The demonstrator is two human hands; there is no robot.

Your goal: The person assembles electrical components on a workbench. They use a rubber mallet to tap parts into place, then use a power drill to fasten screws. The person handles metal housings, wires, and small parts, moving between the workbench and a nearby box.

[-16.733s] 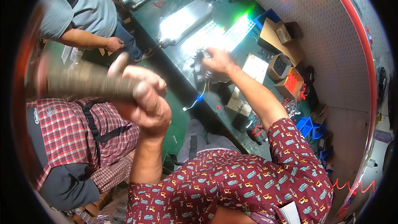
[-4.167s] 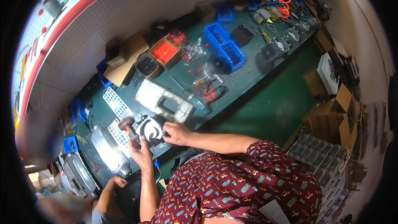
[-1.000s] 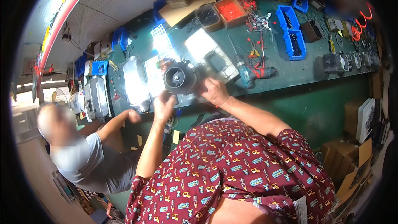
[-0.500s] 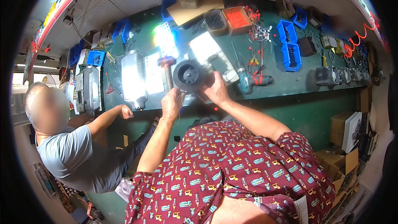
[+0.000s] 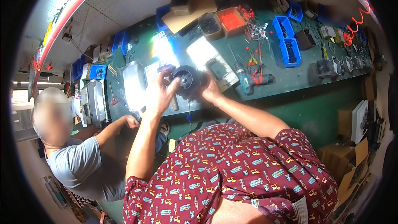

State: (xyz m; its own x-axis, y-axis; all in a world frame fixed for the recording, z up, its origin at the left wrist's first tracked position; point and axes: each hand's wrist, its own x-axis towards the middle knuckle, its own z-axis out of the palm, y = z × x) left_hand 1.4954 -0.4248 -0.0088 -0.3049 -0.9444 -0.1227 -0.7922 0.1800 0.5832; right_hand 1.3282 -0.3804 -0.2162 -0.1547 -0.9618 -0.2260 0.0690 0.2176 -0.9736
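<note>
A round black fan wheel (image 5: 191, 74) with a ring of blades and a bright centre hub is held up over the bench's front edge. My right hand (image 5: 210, 89) is closed around its right side. The thumb of my left hand (image 5: 159, 93) reaches across the left part of the wheel near the hub, while the other fingers stand apart from it, pointing up. Behind the left hand lies a hammer, mostly hidden, its wooden handle (image 5: 175, 103) showing below the fingers. A thin wire with a blue end (image 5: 189, 117) hangs beneath the wheel.
White foam packing (image 5: 213, 64) lies behind the wheel, with a teal cordless drill (image 5: 245, 84) to its right. A silver metal housing (image 5: 134, 85) stands left. Blue bins (image 5: 291, 52) and a box of red parts (image 5: 231, 18) sit farther back. A co-worker's hand (image 5: 132, 121) is at left.
My left hand has moved up from the wheel's lower rim onto its face, its fingers spreading. The wheel is tilted differently, and the wire with the blue end now hangs in view.
</note>
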